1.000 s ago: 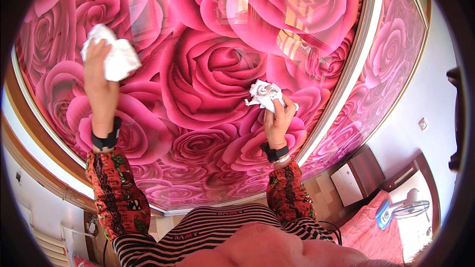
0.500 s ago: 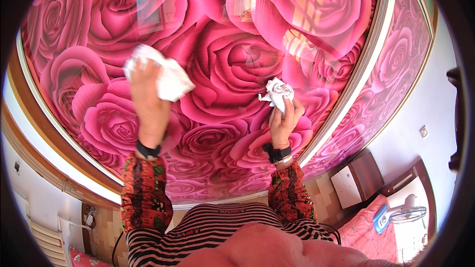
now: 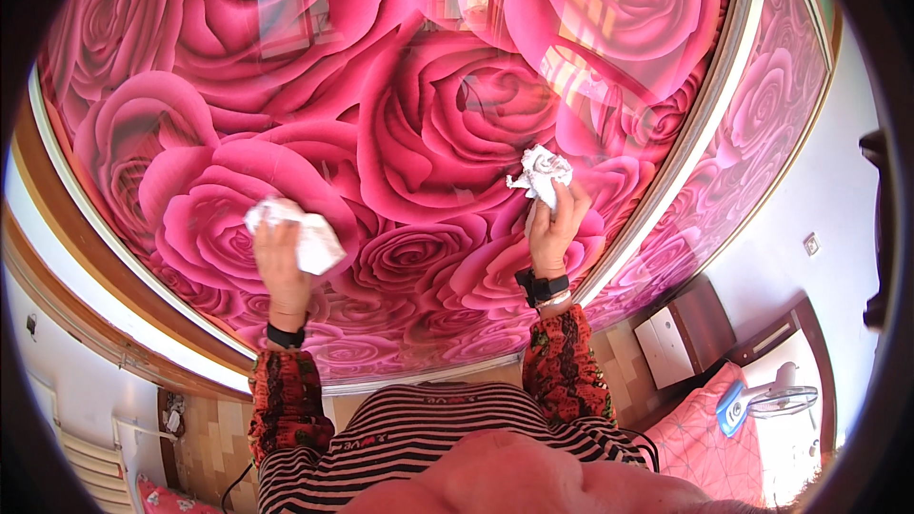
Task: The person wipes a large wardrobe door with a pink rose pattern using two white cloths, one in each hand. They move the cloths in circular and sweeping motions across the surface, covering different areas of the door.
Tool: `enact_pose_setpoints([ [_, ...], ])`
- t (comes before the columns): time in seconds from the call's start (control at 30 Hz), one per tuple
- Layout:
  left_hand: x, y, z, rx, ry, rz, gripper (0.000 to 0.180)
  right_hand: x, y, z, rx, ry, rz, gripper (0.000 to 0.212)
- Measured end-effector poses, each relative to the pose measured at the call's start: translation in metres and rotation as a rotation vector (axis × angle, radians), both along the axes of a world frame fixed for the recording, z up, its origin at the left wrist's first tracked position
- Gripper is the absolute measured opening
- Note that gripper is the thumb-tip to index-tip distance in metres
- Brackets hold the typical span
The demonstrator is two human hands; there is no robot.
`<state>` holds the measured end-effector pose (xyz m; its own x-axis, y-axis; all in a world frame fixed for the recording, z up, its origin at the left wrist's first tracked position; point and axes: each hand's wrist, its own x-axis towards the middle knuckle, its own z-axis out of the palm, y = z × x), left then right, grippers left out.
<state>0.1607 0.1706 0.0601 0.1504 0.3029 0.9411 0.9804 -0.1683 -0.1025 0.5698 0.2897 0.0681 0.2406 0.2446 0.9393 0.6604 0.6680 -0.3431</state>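
A glossy panel printed with large pink roses fills the space before me. My left hand holds a folded white paper towel flat against its lower left part, with the fingers laid over the towel. Farther right, my right hand pinches a crumpled white tissue between thumb and fingers, close to the panel's surface. Black bands circle both wrists, and patterned red sleeves cover my forearms.
A pale frame strip divides the panel from another rose panel at right. Lower right are a drawer cabinet, a pink bed cover and a small blue-and-white fan. A white radiator stands lower left.
My left hand has come down the panel toward me with the paper towel. The right hand has shifted only slightly to the right, still holding the tissue.
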Motion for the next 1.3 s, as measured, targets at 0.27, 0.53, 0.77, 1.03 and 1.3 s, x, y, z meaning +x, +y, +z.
enact_pose_setpoints([
  [0.27, -0.091, -0.015, 0.064, 0.373, -0.796, -0.060, 0.042, -0.006, -0.003, -0.001, 0.018, 0.029, 0.007, 0.043],
  [0.53, -0.031, 0.012, 0.052, 0.310, -0.913, -0.330, 0.035, -0.020, -0.005, -0.006, 0.017, 0.085, -0.011, 0.043],
  [0.77, 0.080, 0.019, -0.032, -0.037, -0.109, -0.217, 0.037, -0.056, -0.018, -0.030, -0.027, -0.017, 0.071, 0.045],
  [1.03, 0.079, 0.015, -0.047, -0.120, -0.044, -0.254, 0.033, -0.036, -0.021, -0.017, 0.024, -0.270, 0.088, 0.050],
  [1.3, 0.041, 0.011, 0.015, 0.020, -0.211, -0.174, 0.038, 0.073, 0.023, -0.010, -0.035, 0.225, -0.136, 0.035],
])
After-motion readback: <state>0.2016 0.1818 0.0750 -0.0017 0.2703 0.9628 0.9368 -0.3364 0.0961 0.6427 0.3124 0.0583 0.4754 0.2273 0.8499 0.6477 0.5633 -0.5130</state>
